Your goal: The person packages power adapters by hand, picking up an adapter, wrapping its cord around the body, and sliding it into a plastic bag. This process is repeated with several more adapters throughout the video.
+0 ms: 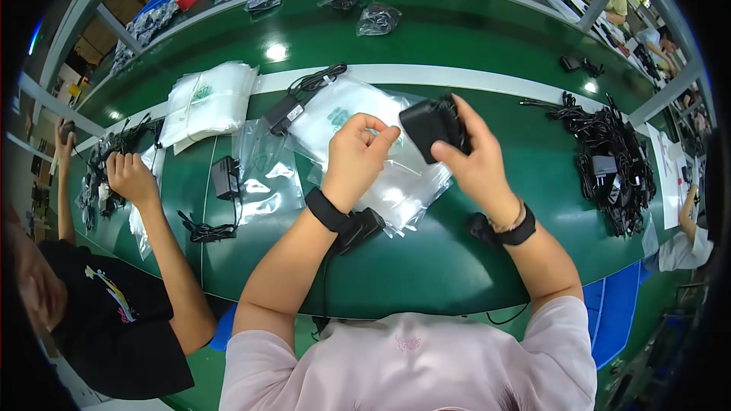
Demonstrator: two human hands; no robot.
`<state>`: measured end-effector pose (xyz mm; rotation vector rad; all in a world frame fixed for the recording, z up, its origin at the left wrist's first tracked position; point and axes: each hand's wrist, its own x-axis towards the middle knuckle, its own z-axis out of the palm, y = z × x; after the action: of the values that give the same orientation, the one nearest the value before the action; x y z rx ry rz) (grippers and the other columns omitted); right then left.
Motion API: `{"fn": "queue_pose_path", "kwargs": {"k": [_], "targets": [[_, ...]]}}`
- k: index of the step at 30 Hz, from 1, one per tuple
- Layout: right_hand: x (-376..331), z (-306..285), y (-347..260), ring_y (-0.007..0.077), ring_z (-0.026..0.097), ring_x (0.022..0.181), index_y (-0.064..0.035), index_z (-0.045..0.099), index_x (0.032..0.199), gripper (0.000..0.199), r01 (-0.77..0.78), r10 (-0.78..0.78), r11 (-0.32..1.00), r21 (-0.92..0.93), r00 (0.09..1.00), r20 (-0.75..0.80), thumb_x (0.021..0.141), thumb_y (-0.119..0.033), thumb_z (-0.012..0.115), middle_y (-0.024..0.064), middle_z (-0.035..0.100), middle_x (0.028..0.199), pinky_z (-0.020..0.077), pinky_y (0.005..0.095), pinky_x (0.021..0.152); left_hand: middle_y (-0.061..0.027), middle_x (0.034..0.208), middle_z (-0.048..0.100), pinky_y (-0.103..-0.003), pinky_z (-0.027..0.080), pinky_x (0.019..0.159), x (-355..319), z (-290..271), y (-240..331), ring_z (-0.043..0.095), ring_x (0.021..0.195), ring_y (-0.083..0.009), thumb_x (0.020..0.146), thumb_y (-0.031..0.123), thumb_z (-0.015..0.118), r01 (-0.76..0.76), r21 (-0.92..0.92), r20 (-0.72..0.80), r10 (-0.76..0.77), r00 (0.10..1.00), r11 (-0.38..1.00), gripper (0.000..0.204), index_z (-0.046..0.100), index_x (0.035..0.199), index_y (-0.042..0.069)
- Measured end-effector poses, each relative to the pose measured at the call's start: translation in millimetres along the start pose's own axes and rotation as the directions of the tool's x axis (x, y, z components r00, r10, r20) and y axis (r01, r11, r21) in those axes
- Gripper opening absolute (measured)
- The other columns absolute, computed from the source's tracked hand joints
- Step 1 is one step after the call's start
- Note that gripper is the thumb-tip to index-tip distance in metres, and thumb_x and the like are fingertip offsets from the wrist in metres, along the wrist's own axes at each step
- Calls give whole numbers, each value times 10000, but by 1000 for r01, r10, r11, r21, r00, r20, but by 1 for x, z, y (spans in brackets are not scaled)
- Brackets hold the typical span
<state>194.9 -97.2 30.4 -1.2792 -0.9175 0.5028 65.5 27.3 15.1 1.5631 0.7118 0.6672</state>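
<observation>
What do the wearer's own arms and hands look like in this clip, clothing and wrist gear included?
Both forearms are bare below short pale pink sleeves. The left hand has a black wrist strap carrying a black box-like device. The right hand has a similar black strap with a black device, plus a thin bracelet beside it. No gloves or rings are visible on the fingers.

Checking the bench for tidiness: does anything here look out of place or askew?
Nothing looks damaged or spilled. The right hand holds a black adapter; the left hand pinches a clear bag. The bag stack is slightly fanned.
</observation>
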Motion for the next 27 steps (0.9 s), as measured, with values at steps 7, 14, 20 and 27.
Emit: {"fn": "queue_pose_path", "kwargs": {"k": [7, 14, 20, 27], "targets": [[-20, 4, -15, 290, 562, 871, -12, 464, 1203, 561, 327, -121, 748, -577, 923, 365, 682, -44, 671, 161, 556, 979, 462, 339, 766, 8, 572, 526, -183, 354, 403, -2, 3, 11, 459, 440, -54, 851, 168, 608, 27, -265, -4, -29, 1000, 964, 162, 539, 831, 23], [2, 3, -12, 369, 556, 790, -1, 519, 1129, 490, 319, 23, 696, -643, 885, 464, 675, -113, 668, 210, 559, 895, 463, 403, 709, -111, 663, 613, -329, 454, 498, -21, 11, 37, 585, 549, -256, 804, 138, 621, -505, 434, 100, 517, 850, 746, 99, 609, 786, 41], [-4, 7, -6, 328, 573, 749, 34, 518, 1052, 358, 337, -27, 709, -620, 890, 455, 731, -105, 597, 183, 588, 852, 470, 396, 676, -121, 600, 584, -294, 434, 466, -32, 19, 31, 561, 489, -208, 801, 121, 645, -635, 555, 169, 675, 718, 537, 130, 615, 740, 11], [11, 8, -25, 157, 567, 827, 5, 462, 1177, 388, -585, 440, 522, 621, 808, 391, 817, -89, 569, 56, 570, 980, 485, 306, 735, -107, 621, 588, -273, 432, 487, -36, 20, 52, 565, 520, -173, 805, 95, 642, -526, 544, -20, 637, 770, 653, 95, 607, 776, 12]]}}
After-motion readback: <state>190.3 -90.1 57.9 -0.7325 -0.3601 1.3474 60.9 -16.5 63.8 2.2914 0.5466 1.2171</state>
